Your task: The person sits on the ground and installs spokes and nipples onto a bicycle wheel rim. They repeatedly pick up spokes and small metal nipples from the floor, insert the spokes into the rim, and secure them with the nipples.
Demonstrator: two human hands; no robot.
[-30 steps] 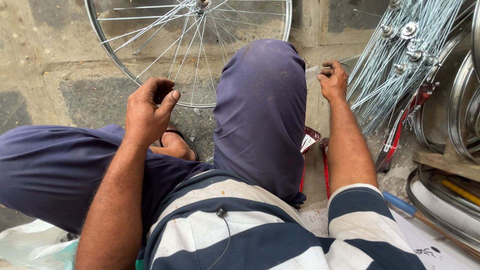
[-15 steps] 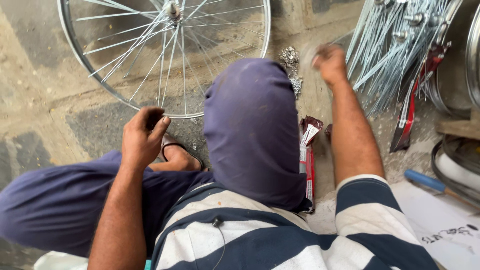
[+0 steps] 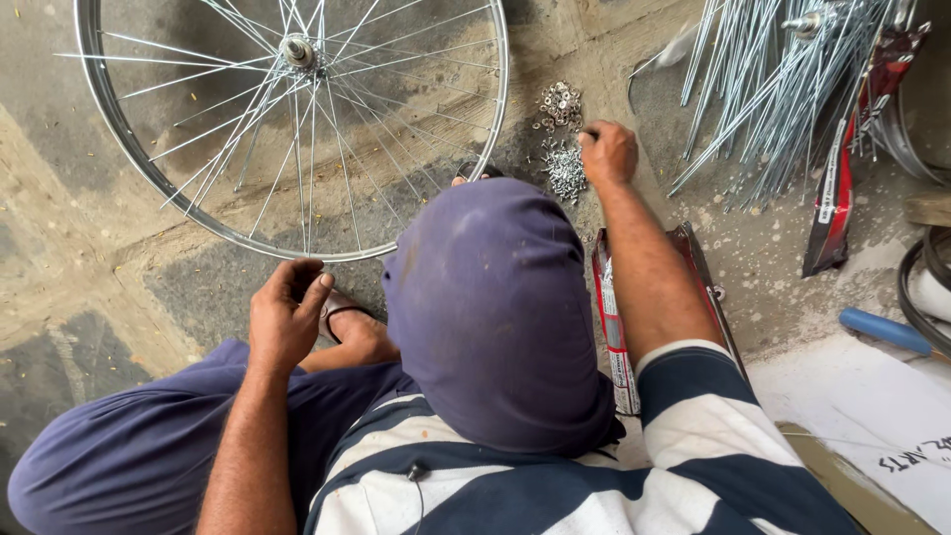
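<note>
We see the right hand (image 3: pixel 608 152) down on the ground now, on a little heap of small shiny metal bits (image 3: pixel 567 168). A second ago this hand was up in the air by the bundle of loose spokes (image 3: pixel 783 89). Half a second ago it was on its way down. So the reach is over, and the hand is at the heap. Its fingers are curled in, with the tips at the bits. We cannot tell if they pinch one yet, because the fingers hide it.

The left hand (image 3: pixel 285 319) sits near the rim of the bicycle wheel (image 3: pixel 297 129), where it was before. Its fingers are bent in loosely, and we cannot see anything in them. The wheel lies flat on the ground, just past the raised knee in blue cloth.

Under the right arm lies a long, thin red and white packet (image 3: pixel 612 327). Another red packet (image 3: pixel 842 198) lies under the spokes on the right, long and dark red with a pale strip. A white sheet (image 3: pixel 872 416) with dark writing lies at the lower right. A blue handle (image 3: pixel 887 330) rests just above it.
</note>
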